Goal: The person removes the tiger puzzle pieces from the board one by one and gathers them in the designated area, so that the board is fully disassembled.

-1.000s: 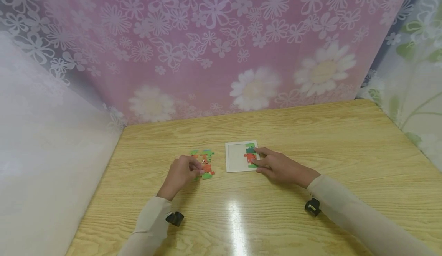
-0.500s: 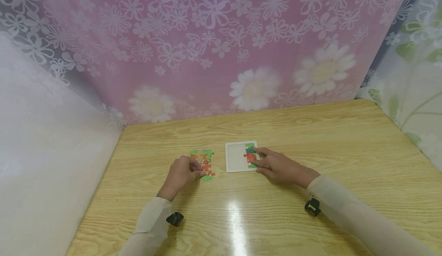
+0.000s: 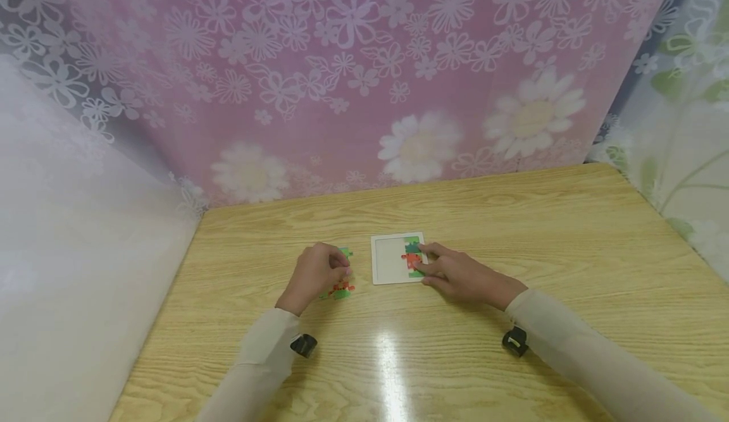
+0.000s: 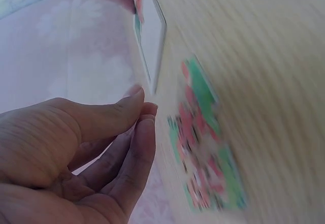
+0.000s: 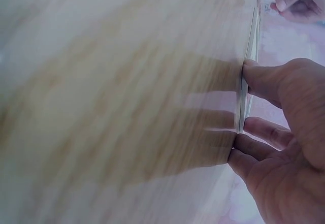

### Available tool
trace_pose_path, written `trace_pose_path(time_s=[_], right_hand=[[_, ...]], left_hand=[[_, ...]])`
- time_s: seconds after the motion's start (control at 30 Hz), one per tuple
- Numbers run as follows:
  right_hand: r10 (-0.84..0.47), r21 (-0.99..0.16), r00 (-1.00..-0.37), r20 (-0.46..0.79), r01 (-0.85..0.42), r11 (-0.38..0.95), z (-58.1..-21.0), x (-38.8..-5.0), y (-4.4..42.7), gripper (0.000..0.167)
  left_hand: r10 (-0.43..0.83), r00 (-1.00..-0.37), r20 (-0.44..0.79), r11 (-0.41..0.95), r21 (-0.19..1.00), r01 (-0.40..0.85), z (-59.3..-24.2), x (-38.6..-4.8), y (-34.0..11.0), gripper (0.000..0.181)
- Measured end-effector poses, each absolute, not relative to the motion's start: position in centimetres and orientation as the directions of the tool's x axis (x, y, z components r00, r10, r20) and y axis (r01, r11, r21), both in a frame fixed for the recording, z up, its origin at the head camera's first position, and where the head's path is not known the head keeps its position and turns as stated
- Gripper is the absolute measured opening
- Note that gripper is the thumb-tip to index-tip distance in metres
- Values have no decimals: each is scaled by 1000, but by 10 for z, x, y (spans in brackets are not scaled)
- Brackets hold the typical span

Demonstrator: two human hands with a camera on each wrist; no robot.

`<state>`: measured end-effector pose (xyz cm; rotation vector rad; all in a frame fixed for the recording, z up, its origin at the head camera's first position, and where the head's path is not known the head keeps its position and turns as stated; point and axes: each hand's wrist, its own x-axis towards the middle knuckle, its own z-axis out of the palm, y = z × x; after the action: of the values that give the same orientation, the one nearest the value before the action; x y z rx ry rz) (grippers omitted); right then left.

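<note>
Left grip (image 3: 315, 274) pinched closed over puzzle pieces (image 4: 203, 127); right grip (image 3: 462, 274) extended, touching tray (image 3: 390, 262).

Got my square white puzzle tray (image 3: 390, 261) lying flat, just 1 side filled, the right: green-and-teal bit (image 3: 412, 245) at the far end, red bit (image 3: 410, 260) mid, green bit (image 3: 415, 274) nearest me. My loose red-and-green pieces (image 4: 203, 145) lie bunched to its left, not touching it.
</note>
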<state>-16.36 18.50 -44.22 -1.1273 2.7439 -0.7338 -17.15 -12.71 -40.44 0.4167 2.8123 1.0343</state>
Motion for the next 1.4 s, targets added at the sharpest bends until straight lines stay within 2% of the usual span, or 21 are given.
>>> trace_pose_path(time_s=[0.33,0.77,1.1,1.4], right_hand=[[-685,-472,-721,105,-642,603,-442,-164,185,36],[-686,-490,-722,84,-630,603,-443,-165,185,38],[-685,-487,-719,117,-643,591,-444,-165,186,37],[-691,-478,-716,98,-643,599,-445,-166,185,38]], left_hand=[[378,-926,-21,703,657,272,-408,-190,-88,5],[389,-920,-46,721,638,272,-424,-210,-38,13],[374,-926,-49,711,657,252,-427,-217,-21,9],[336,-940,-64,708,676,207,-429,-220,-19,6]])
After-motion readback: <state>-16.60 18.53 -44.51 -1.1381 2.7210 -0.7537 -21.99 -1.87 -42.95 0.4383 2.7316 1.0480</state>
